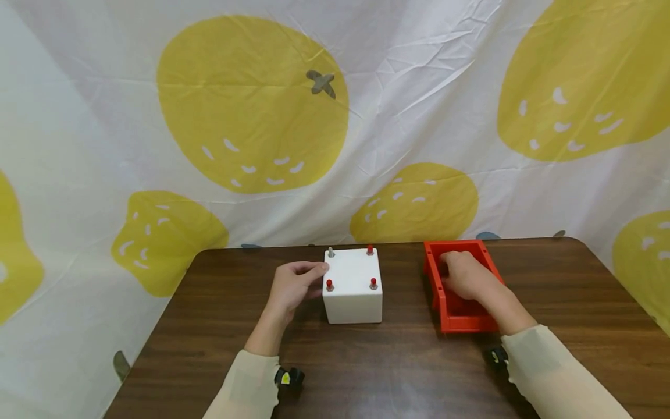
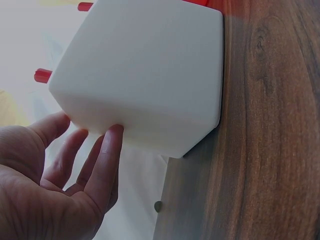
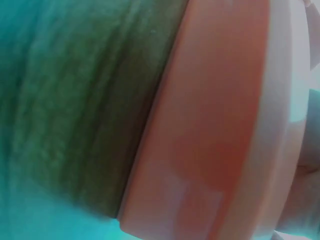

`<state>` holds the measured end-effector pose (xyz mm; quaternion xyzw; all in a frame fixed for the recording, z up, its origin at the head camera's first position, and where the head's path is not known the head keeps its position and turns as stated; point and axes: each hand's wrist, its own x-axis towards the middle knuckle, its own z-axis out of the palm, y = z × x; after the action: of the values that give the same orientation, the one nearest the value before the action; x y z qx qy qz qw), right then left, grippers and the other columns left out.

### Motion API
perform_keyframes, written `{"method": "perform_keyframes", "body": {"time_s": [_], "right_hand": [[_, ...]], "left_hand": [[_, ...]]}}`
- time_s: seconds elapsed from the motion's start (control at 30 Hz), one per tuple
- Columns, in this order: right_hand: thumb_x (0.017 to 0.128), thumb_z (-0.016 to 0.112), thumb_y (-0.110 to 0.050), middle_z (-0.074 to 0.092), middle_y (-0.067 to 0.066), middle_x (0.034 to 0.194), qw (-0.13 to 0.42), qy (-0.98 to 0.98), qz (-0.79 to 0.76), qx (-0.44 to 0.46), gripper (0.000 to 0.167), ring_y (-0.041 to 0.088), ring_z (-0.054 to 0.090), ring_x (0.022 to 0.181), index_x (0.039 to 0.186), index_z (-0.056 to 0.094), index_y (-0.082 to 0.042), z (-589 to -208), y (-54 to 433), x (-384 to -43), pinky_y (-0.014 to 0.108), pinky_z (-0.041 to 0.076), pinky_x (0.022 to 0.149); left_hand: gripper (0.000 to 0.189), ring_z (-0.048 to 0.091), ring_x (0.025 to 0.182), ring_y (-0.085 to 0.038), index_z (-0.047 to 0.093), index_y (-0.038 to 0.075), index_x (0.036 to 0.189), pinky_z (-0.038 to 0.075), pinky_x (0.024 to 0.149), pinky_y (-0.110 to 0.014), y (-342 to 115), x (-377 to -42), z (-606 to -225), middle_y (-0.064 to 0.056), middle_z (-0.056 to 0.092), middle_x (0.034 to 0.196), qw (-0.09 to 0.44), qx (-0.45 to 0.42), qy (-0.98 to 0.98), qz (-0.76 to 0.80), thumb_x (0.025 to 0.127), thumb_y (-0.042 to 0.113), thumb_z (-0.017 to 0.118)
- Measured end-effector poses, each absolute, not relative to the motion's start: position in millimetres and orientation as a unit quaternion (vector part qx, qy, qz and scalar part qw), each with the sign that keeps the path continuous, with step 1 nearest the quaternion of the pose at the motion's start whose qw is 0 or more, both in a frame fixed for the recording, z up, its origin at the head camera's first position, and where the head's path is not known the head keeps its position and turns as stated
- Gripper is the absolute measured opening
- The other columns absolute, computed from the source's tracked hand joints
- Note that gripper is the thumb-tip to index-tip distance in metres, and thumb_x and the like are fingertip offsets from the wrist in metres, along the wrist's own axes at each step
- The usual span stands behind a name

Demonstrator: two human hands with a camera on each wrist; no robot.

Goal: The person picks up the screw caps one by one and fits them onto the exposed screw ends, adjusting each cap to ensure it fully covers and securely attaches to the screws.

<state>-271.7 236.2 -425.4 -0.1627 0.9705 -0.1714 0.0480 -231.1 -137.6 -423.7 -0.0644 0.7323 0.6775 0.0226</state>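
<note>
A white box (image 1: 352, 273) stands upright on the table. Metal posts rise from its top corners; three carry red caps (image 1: 374, 283), while the back-left bolt (image 1: 331, 252) shows bare metal. My left hand (image 1: 294, 285) rests against the box's left side, thumb at the top edge. In the left wrist view the fingertips (image 2: 115, 131) of that hand touch the side wall, fairly straight. Over to the right, my right hand (image 1: 466, 276) reaches down into a red bin (image 1: 468, 324). Its fingertips and whatever they touch are hidden. The bin's wall (image 3: 200, 120) fills much of the right wrist view.
Both things stand on a dark wooden table (image 1: 403, 366), near its back edge. Behind it hangs a white cloth (image 1: 387, 128) printed with yellow fruit. A dark wrist device (image 1: 289, 377) shows at the left sleeve, and another (image 1: 496, 356) at the right.
</note>
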Motion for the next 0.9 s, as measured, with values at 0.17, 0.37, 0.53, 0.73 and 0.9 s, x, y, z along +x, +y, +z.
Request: {"method": "perform_keyframes", "body": {"time_s": [0.17, 0.37, 0.53, 0.73, 0.9], "right_hand": [[0.093, 0.073, -0.002, 0.068, 0.008, 0.089, 0.036, 0.97, -0.176, -0.166, 0.013, 0.027, 0.062, 0.083, 0.105, 0.068, 0.001, -422.7, 238.2, -270.0, 0.052, 0.06, 0.083], [0.093, 0.075, -0.004, 0.068, 0.008, 0.09, -0.001, 0.963, -0.212, -0.166, 0.011, 0.028, 0.062, 0.083, 0.103, 0.07, 0.0, -418.6, 242.6, -265.3, 0.052, 0.059, 0.08], [0.093, 0.077, -0.003, 0.071, 0.009, 0.092, -0.042, 0.948, -0.262, -0.174, 0.01, 0.028, 0.065, 0.086, 0.101, 0.071, 0.0, -415.9, 245.0, -262.4, 0.052, 0.06, 0.081], [0.098, 0.076, -0.011, 0.073, 0.009, 0.098, -0.056, 0.937, -0.308, -0.155, 0.014, 0.027, 0.067, 0.09, 0.108, 0.074, -0.001, -406.8, 245.0, -257.8, 0.045, 0.061, 0.08], [0.099, 0.077, -0.015, 0.074, 0.008, 0.098, -0.068, 0.929, -0.336, -0.142, 0.017, 0.026, 0.068, 0.089, 0.11, 0.074, -0.002, -401.8, 245.3, -255.4, 0.035, 0.06, 0.074]], "left_hand": [[0.03, 0.073, 0.098, -0.022, 0.08, 0.002, 0.114, 0.065, 0.086, -0.046, -137.2, -231.5, -423.6, -0.013, 0.073, 0.119, 0.024, -0.066, 0.733, 0.677, 0.095, 0.026, 0.084], [0.031, 0.072, 0.097, -0.022, 0.08, 0.002, 0.113, 0.066, 0.082, -0.042, -137.1, -231.0, -423.0, -0.013, 0.073, 0.119, 0.024, -0.064, 0.736, 0.673, 0.095, 0.026, 0.084], [0.03, 0.072, 0.098, -0.022, 0.08, 0.003, 0.113, 0.067, 0.078, -0.038, -137.3, -230.1, -422.5, -0.012, 0.074, 0.118, 0.022, -0.065, 0.737, 0.672, 0.095, 0.026, 0.084], [0.029, 0.073, 0.097, -0.021, 0.08, 0.001, 0.113, 0.067, 0.079, -0.038, -137.8, -230.4, -424.6, -0.012, 0.075, 0.117, 0.018, -0.059, 0.734, 0.676, 0.096, 0.024, 0.083], [0.029, 0.074, 0.097, -0.02, 0.08, 0.001, 0.113, 0.067, 0.079, -0.039, -137.9, -230.8, -425.0, -0.012, 0.075, 0.118, 0.017, -0.059, 0.731, 0.679, 0.096, 0.024, 0.083]]}}
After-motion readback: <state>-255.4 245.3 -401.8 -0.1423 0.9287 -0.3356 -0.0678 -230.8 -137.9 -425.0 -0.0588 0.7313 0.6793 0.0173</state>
